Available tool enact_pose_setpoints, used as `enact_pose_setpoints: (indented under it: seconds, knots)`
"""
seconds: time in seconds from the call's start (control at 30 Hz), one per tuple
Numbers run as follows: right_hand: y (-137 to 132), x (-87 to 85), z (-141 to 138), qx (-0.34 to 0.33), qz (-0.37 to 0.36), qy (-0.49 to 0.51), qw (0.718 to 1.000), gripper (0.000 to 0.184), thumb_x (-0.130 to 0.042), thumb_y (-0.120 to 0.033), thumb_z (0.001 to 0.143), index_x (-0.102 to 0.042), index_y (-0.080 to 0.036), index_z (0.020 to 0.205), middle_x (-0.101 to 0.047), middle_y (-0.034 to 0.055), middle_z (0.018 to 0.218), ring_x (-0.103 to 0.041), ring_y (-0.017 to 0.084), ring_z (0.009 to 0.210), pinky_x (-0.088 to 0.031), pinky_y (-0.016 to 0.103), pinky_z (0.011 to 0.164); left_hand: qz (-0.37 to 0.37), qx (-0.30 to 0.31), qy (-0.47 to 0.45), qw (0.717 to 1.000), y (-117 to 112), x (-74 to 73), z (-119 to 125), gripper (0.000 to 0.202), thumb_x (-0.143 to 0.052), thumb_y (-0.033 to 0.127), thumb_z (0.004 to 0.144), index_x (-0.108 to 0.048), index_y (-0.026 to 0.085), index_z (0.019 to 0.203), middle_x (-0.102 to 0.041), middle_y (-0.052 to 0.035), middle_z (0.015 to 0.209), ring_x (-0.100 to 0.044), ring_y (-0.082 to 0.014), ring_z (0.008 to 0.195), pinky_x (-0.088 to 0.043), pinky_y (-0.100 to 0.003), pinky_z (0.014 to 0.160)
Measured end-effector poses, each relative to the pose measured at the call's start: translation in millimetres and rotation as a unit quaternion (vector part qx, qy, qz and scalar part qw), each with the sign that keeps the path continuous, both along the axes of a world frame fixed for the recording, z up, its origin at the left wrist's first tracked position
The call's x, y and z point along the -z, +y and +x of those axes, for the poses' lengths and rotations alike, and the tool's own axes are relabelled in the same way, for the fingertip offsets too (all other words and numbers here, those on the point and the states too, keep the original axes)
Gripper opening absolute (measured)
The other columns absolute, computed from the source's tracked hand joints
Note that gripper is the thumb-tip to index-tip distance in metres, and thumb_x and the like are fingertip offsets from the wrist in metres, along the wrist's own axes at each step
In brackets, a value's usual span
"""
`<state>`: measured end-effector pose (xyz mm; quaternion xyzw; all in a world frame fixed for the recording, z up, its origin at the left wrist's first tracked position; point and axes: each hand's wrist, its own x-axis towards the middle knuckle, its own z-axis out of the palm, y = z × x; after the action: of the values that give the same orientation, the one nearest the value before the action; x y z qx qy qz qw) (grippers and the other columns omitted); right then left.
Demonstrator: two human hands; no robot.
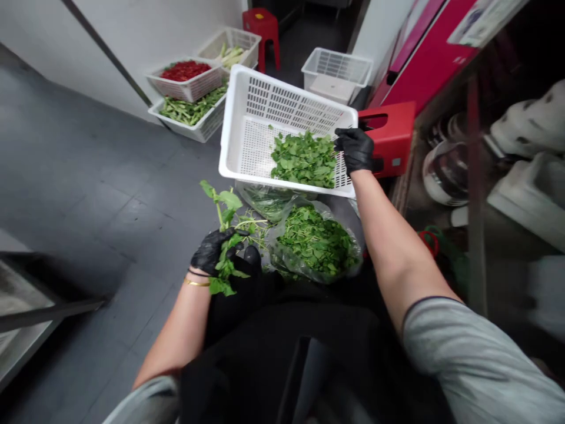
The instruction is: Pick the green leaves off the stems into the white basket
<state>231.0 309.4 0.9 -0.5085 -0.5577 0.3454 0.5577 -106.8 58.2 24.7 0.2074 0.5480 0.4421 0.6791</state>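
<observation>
A sprig of leafy greens (229, 201) is held in the left hand (214, 253), at about 8 o'clock from the middle of the view. The sprig would probably be found light, limp in the leaf, a little stiffer in the stem, and easily bruised or torn; if wet, some slipping could be expected. It is best taken by the stem, with a light pinch, so that the leaves are not crushed. The left hand, gloved in black, is partly closed, its fingers curled round the stem while leaves stick out at 12 and 6 o'clock from it. The right hand (355, 148), also gloved, is set at 2 o'clock, its fingers curled at the right end of the white basket (253, 147); whether the rim is gripped or something small is pinched cannot be told. In the basket, at 12 o'clock, loose leaves (304, 159) are heaped toward the right-hand end. At 4 o'clock, a clear plastic bag (276, 254) is filled with bagged leaves (315, 238), and thin stems (253, 227) are strewn between it and the left hand.
</observation>
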Motion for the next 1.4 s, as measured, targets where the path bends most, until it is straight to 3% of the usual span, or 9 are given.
enact_pose_setpoints:
  seconds: [0.07,0.2,0.3,0.47,0.73,0.9,1.03,1.17,1.4]
  knots:
    - [-53.9,-2.9,-29.5,-0.043,-0.052,0.057,0.996,0.009,-0.063,-0.021,0.079,-0.063,-0.013,0.075,-0.067,0.0035,0.071,-0.056,0.007,0.055,-0.047,0.023,0.056,-0.017,0.044,-0.093,0.995,-5.3,1.2,10.1,0.018,-0.067,0.027,0.075,-0.066,0.01,0.075,-0.049,0.0012,0.043,-0.042,-0.0078,0.034,-0.034,-0.019,0.035]
    - [-172.4,-2.8,-100.4,-0.293,-0.205,0.139,0.924,0.031,-0.077,-0.032,0.064,-0.068,-0.017,0.089,-0.071,0.0014,0.077,-0.064,0.014,0.07,-0.054,0.029,0.067,-0.038,0.11,-0.188,0.975,-18.4,8.3,32.0,0.024,-0.063,0.032,0.08,-0.067,0.009,0.079,-0.047,0.0011,0.04,-0.043,-0.009,0.033,-0.036,-0.02,0.035]
    - [-211.7,-2.4,-121.7,-0.333,-0.244,0.113,0.904,0.03,-0.08,-0.032,0.057,-0.069,-0.015,0.08,-0.067,-0.0019,0.068,-0.061,0.013,0.064,-0.052,0.027,0.063,-0.036,0.112,-0.19,0.975,-30.6,11.5,40.6,0.026,-0.064,0.036,0.08,-0.065,0.01,0.077,-0.053,-0.0011,0.046,-0.048,-0.01,0.037,-0.041,-0.022,0.039]
    - [-215.1,-20.6,-96.7,-0.286,-0.215,0.06,0.932,0.022,-0.081,-0.027,0.056,-0.066,-0.014,0.066,-0.062,-0.0019,0.062,-0.055,0.01,0.056,-0.045,0.022,0.052,0.01,0.071,-0.135,0.988,-54.1,-0.1,38.3,0.016,-0.071,0.024,0.075,-0.061,0.012,0.073,-0.06,-0.0028,0.055,-0.054,-0.0105,0.043,-0.044,-0.022,0.042]
    - [-251.7,-63.3,-84.8,-0.331,-0.163,0.137,0.919,0.067,-0.085,-0.018,0.048,-0.066,-0.024,0.112,-0.067,-0.0019,0.081,-0.055,0.01,0.062,-0.055,0.025,0.056,0.021,0.055,-0.229,0.972,-73.8,-14.8,36.8,0.035,-0.063,0.022,0.079,-0.041,0.017,0.052,-0.036,0.0043,0.04,-0.038,-0.0058,0.033,-0.034,-0.019,0.035]
    - [-253.3,-56.8,-90.0,-0.302,-0.203,0.141,0.921,0.032,-0.083,-0.034,0.054,-0.07,-0.015,0.075,-0.066,-0.0002,0.064,-0.058,0.011,0.049,-0.053,0.027,0.048,0.058,0.068,-0.187,0.978,-76.4,-10.5,38.8,0.024,-0.067,0.021,0.077,-0.049,0.016,0.061,-0.042,0.0036,0.044,-0.041,-0.0066,0.036,-0.033,-0.019,0.036]
    - [-246.4,-57.5,-65.7,-0.348,-0.245,0.107,0.898,0.036,-0.086,-0.036,0.052,-0.066,-0.012,0.069,-0.064,0.0008,0.055,-0.059,0.013,0.042,-0.048,0.023,0.041,0.072,0.077,-0.149,0.983,-79.6,-12.5,36.8,0.023,-0.069,0.022,0.077,-0.051,0.014,0.063,-0.044,0.003,0.044,-0.041,-0.0066,0.035,-0.033,-0.019,0.036]
    - [-243.2,-51.4,-45.1,-0.328,-0.234,0.233,0.885,0.043,-0.083,-0.05,0.054,-0.061,-0.015,0.066,-0.059,-0.0014,0.049,-0.049,0.009,0.035,-0.038,0.02,0.032,0.072,0.045,-0.155,0.984,-77.5,-13.1,35.1,0.021,-0.07,0.019,0.075,-0.053,0.013,0.065,-0.047,0.0026,0.046,-0.043,-0.0065,0.036,-0.034,-0.018,0.036]
    - [-262.5,-14.2,-103.4,-0.274,-0.243,0.187,0.912,0.039,-0.084,-0.041,0.051,-0.062,-0.017,0.073,-0.063,-0.0026,0.064,-0.055,0.01,0.052,-0.048,0.022,0.049,0.056,-0.03,-0.2,0.978,-68.4,-1.5,51.5,0.016,-0.07,0.017,0.071,-0.056,0.016,0.063,-0.05,0.0033,0.048,-0.045,-0.007,0.038,-0.036,-0.018,0.037]
